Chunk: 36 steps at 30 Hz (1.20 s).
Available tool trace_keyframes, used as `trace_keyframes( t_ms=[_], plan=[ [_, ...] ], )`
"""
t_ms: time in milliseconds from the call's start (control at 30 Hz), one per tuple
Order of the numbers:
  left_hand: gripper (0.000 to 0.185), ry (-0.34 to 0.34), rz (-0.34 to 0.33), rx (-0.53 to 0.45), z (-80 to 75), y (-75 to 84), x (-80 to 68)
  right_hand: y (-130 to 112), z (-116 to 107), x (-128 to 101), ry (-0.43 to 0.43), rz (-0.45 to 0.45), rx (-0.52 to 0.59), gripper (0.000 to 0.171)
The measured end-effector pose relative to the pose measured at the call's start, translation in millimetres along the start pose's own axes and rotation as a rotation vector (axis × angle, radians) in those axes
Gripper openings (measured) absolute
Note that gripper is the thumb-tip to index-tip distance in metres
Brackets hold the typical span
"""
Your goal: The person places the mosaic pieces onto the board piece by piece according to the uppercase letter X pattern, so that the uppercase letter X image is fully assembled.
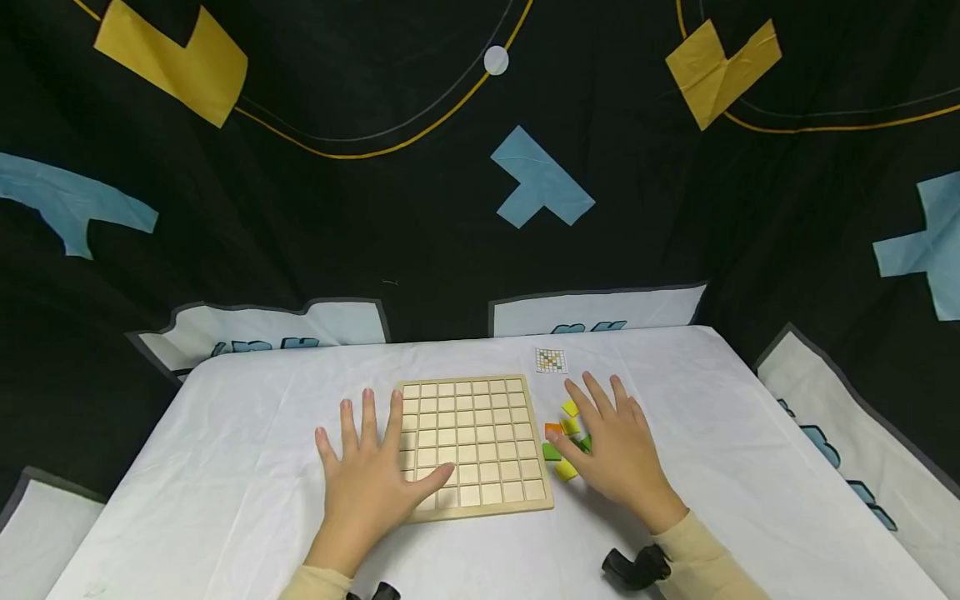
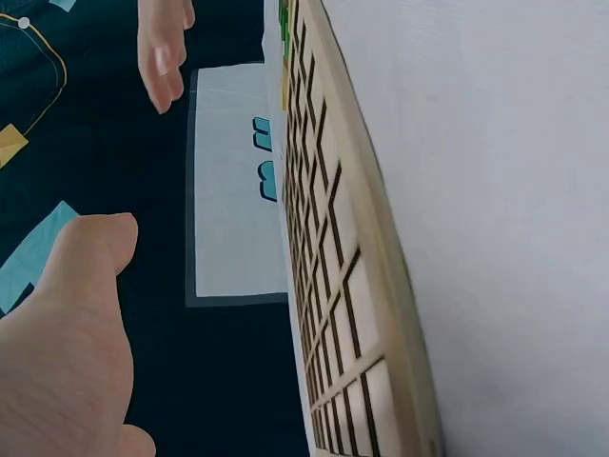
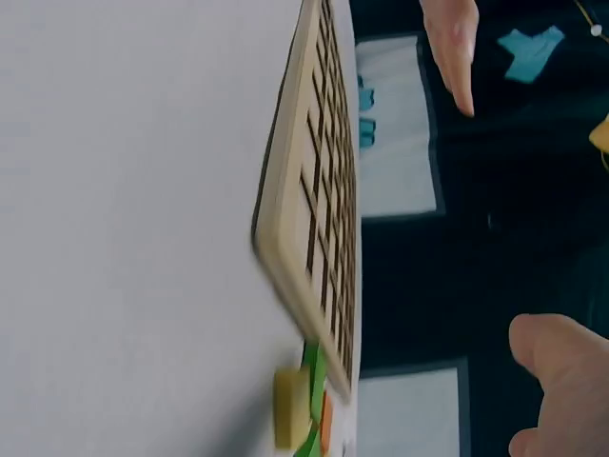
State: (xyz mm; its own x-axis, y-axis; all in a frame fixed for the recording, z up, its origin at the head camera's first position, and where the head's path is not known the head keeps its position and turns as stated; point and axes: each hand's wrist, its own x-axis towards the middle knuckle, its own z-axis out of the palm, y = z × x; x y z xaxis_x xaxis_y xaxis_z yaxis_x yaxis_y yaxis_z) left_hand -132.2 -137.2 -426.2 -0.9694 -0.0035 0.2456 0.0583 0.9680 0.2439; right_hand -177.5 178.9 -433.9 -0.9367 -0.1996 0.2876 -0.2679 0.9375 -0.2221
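Two flat hands at a wooden grid board (image 1: 472,446) on a white-clothed tabletop (image 1: 225,433).

The left hand (image 1: 371,475) lies with released, spread fingers, thumb and forefinger resting over the board's near-left squares. The right hand (image 1: 615,450), fingers likewise straight and grasping nothing, covers part of a cluster of coloured tiles (image 1: 564,439) just right of the board. A small printed pattern card (image 1: 551,360) sits beyond them, at the far edge.
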Motion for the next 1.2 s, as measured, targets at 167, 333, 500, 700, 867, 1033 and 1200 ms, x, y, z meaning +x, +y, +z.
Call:
trace_keyframes(
  t_ms=[167, 333, 500, 700, 867, 1033, 1200],
  plan=[
    [0.12, -0.016, -0.003, -0.01, 3.3, -5.2, -4.4, 21, 1, -4, -0.003, 0.03, 0.009, 0.072],
    [0.121, -0.054, -0.007, -0.028, 8.6, -8.8, -8.7, 39, 3, -10, -0.027, 0.069, 0.005, 0.064],
    [0.122, -0.133, -0.029, -0.076, 14.8, -12.2, -12.3, 54, 5, -14, -0.027, 0.094, -0.013, 0.052],
    [0.126, -0.218, -0.06, -0.126, 26.0, -17.0, -16.8, 63, 12, -13, -0.074, 0.138, 0.017, 0.045],
    [0.132, -0.214, -0.043, -0.152, 34.9, -20.0, -21.7, 68, 17, -10, -0.073, 0.136, 0.021, 0.035],
    [0.14, -0.211, -0.024, -0.179, 39.9, -20.2, -26.8, 72, 20, -7, -0.065, 0.129, 0.046, 0.028],
    [0.142, -0.194, -0.022, -0.188, 46.6, -19.7, -29.4, 76, 21, -3, -0.107, 0.148, 0.152, 0.024]
  ],
)
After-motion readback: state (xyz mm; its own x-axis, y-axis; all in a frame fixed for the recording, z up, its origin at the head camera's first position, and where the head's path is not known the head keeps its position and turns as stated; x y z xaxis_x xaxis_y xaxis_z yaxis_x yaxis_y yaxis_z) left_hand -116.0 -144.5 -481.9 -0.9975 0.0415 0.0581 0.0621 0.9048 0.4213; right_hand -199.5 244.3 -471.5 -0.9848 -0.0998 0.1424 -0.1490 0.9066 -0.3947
